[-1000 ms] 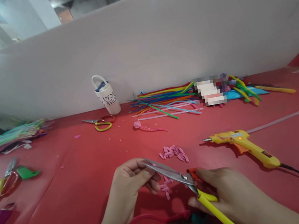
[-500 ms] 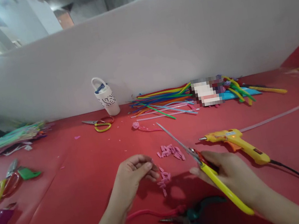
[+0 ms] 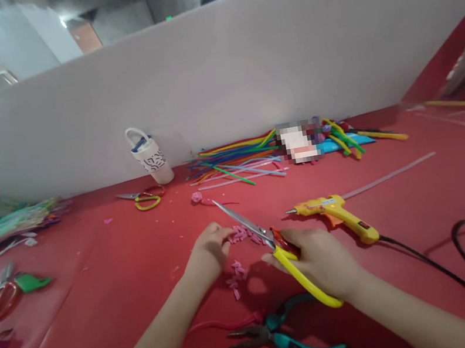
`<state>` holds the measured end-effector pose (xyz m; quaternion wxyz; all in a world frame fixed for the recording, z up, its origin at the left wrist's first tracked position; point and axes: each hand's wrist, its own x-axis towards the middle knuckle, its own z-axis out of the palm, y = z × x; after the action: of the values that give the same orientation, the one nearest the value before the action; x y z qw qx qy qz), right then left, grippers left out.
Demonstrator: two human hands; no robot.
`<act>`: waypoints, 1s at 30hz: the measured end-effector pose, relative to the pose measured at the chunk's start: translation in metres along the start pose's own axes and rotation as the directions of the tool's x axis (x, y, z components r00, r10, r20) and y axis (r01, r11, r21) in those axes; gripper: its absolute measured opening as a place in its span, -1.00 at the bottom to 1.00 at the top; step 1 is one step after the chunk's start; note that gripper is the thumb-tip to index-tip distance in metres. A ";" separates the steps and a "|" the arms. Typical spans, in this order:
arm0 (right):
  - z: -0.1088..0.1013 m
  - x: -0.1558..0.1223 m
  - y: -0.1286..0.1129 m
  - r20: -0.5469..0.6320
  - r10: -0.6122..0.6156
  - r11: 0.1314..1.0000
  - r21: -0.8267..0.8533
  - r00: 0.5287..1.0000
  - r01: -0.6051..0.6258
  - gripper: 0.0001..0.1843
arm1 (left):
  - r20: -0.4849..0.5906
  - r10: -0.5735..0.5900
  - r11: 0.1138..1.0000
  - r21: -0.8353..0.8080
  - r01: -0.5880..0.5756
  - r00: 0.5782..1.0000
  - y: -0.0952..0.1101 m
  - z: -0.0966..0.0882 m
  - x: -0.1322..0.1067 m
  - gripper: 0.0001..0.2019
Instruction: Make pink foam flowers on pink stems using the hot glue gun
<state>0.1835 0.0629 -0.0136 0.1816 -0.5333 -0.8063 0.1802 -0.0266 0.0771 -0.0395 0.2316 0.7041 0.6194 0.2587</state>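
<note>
- The scissors [image 3: 262,233] are in the right hand [image 3: 324,254], which is wrapped around their handles; the blades point forward and left, looking nearly closed.
- A second ago the blades were at the fingertips of the left hand [image 3: 211,247]; now they are apart from them, so no cut seems to be under way.
- The left hand has shifted forward from beside the nearer heap of pink pieces [image 3: 237,274] to the left edge of the farther heap of pink pieces [image 3: 239,233]. Its fingers are curled there; whether they pinch a piece, I cannot tell.
- The farther heap lies between the left fingertips and the scissors, partly behind the blades.
- The nearer heap sits between the two hands, closer to the body.
- Nearer still, below both hands, pliers [image 3: 282,341] lie open on the worktop [image 3: 113,289].
- Beyond the right hand lies a yellow glue gun [image 3: 340,212], its nozzle pointing left.
</note>
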 end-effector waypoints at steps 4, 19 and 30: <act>-0.001 0.000 0.000 -0.013 0.005 1.000 0.015 1.000 -0.005 -0.50 | 0.007 0.040 0.997 0.060 -0.040 0.999 -0.005 0.004 0.007 -0.83; 0.006 0.001 0.000 0.013 -0.007 0.999 -0.048 1.000 0.007 -0.53 | -0.044 -0.102 0.971 -0.223 0.090 0.994 -0.003 0.000 -0.001 -0.90; 0.005 -0.003 -0.005 0.108 0.013 1.000 -0.011 0.994 -0.012 -0.56 | 0.079 -0.295 0.570 -0.785 0.242 0.952 0.019 -0.031 -0.043 -0.88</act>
<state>0.1779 0.0576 -0.0158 0.1336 -0.5287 -0.8125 0.2058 -0.0366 0.0321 -0.0076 0.5339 0.4202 0.5489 0.4869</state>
